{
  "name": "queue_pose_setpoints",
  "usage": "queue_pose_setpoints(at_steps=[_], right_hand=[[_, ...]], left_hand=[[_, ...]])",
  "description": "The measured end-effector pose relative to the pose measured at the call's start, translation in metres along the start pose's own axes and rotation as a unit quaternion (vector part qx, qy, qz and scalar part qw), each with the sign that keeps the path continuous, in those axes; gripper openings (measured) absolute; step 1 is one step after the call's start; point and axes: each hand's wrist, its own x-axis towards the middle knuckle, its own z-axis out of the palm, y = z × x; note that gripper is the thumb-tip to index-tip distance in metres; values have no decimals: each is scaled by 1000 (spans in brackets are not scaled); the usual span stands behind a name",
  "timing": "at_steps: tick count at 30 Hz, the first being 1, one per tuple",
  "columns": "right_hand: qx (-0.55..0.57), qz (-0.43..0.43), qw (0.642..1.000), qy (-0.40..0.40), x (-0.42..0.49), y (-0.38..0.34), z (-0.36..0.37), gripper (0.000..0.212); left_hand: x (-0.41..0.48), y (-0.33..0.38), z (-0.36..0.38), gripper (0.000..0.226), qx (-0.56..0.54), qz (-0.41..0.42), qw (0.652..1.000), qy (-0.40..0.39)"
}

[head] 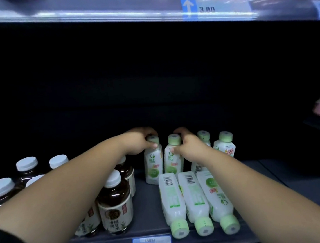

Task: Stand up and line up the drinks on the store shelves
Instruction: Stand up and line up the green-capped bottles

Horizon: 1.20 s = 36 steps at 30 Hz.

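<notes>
left hand (pixel 138 143), right hand (pixel 188 148) each clasp upright white green-capped bottle (pixel 153 160)

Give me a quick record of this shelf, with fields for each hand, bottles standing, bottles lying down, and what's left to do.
left hand: left hand grips the cap end of an upright white bottle
right hand: right hand grips the neighbouring upright bottle
standing white bottles: four, in a back row
lying white bottles: three lying bottles at the shelf front, green caps toward the edge
dark bottles: dark bottles upright on the left
left to do: stand the three lying ones
</notes>
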Motion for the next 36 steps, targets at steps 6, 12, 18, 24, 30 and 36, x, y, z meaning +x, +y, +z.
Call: queue_pose_setpoints(at_steps=[6,12,18,24,30,36], right_hand=[[-8,-13,998,-63,3,2,-10,51],[-15,-24,991,-131,5,1,-12,52],[-3,-31,993,-114,1,3,-10,58],[-4,-28,995,-99,-4,7,-5,74],[87,-25,991,-94,-24,15,-14,76],[94,-42,993,-63,-60,24,-34,68]], left_hand=[[0,0,-3,49,12,-12,1000,-3],[-8,3,-4,45,-24,-4,1000,-3],[-13,2,0,47,-17,-7,1000,14],[-15,11,2,58,22,-7,1000,17],[-17,24,5,64,24,19,999,39],[-40,53,11,56,24,65,994,87]])
